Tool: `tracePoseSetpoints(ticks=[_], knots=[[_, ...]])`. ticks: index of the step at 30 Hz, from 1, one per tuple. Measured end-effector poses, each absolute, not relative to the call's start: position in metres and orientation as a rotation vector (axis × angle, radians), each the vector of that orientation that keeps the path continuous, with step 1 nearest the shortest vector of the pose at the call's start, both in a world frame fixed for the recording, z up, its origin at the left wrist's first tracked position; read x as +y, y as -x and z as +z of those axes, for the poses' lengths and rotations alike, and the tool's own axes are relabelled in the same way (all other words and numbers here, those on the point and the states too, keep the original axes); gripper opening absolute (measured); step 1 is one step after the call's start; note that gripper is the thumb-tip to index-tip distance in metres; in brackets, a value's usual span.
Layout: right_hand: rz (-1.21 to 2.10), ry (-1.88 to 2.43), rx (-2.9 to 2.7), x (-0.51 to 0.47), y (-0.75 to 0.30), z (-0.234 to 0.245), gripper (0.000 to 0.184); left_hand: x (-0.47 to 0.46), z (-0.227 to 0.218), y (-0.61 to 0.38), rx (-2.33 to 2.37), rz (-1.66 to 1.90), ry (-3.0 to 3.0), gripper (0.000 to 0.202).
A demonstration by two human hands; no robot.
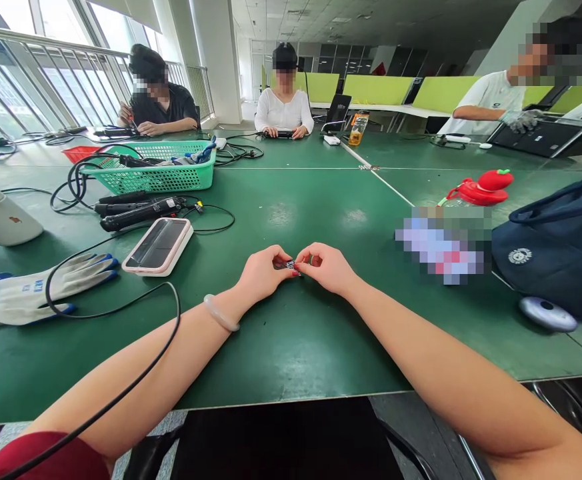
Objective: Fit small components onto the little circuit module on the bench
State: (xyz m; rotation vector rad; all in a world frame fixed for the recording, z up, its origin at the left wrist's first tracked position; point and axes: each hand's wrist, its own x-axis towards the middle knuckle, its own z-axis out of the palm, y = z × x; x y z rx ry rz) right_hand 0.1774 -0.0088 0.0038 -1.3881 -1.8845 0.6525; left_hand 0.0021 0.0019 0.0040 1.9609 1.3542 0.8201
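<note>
My left hand (265,272) and my right hand (325,267) meet above the green table (291,353). Between their fingertips sits a small part with a silvery, metallic look (291,265), mostly covered by the fingers. Both hands pinch it, thumb against forefinger, the left from its left side and the right from its right side. Its exact kind is too small to make out. A pale bangle circles my left wrist, and a black cable (175,313) runs across that forearm.
Left of my hands lie a phone in a pink case (158,247), work gloves (35,290) and black tools with cables (141,212). Behind them stands a green basket (155,177). To the right are a dark blue bag (555,247) and a red-lidded bottle (481,190). Several people sit around the table.
</note>
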Motion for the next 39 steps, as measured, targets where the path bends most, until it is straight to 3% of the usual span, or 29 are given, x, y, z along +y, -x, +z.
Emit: tracePoseSetpoints(ticks=[18,30,34,39], knots=[[0.214,1.249,-2.242,-0.0121,-0.1771,0.0031,0.019,0.0013,0.0047,-0.0021,1.363,0.802,-1.992,0.021],[0.361,1.566,-2.248,-0.0103,-0.1824,0.0062,0.019,0.0058,0.0001,0.0012,1.49,0.797,-1.978,0.016],[0.342,1.625,-2.29,-0.0101,-0.1792,0.0048,0.011,0.0058,0.0001,0.0011,1.488,0.789,-1.983,0.017],[0.279,1.619,-2.329,-0.0084,-0.1793,0.0023,0.014,0.0061,0.0005,0.0006,1.49,0.774,-1.983,0.019]])
